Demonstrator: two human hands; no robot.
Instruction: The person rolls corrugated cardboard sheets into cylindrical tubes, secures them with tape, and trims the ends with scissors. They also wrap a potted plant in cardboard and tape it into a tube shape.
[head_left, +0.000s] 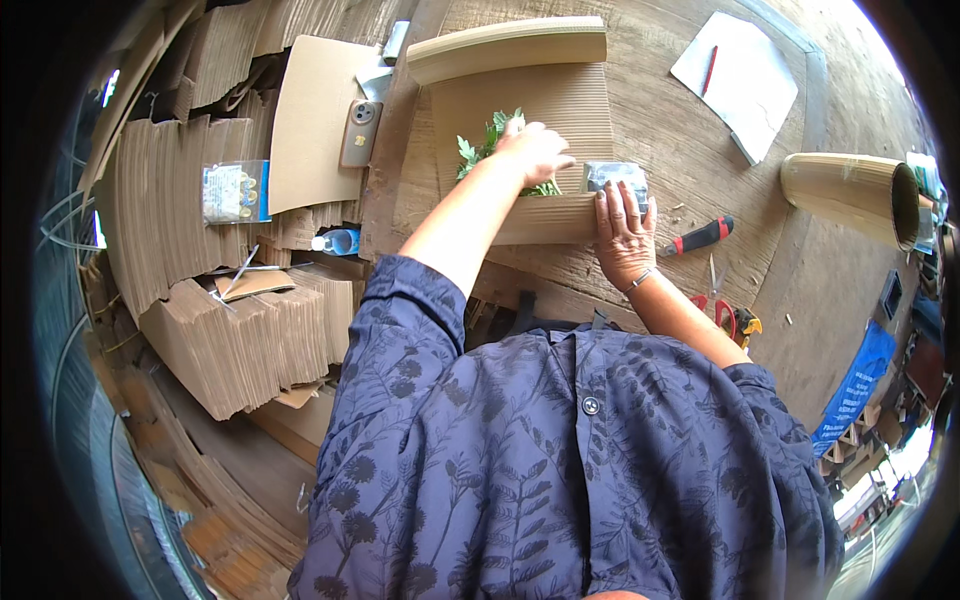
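Note:
A sheet of single-faced corrugated cardboard (525, 82) lies on the wooden table, its far and near edges curling up. My left hand (534, 150) is over a bunch of leafy greens (480, 150) on the sheet, fingers spread. Leaves show on both sides of this hand; its palm and thumb are hidden, so I cannot tell whether it grips them. My right hand (626, 232) rests flat at the right end of the near curled flap (551, 219). Its fingertips touch a dark block wrapped in clear plastic (615, 176).
Right of my right hand lie a red-and-black utility knife (701, 235), red-handled scissors (716, 300) and a yellow tape measure (747, 324). Farther right are a cardboard tube (840, 191) and white paper (739, 75) with a red pencil (710, 69). Leftward are a phone (360, 135) and stacked cardboard (165, 210).

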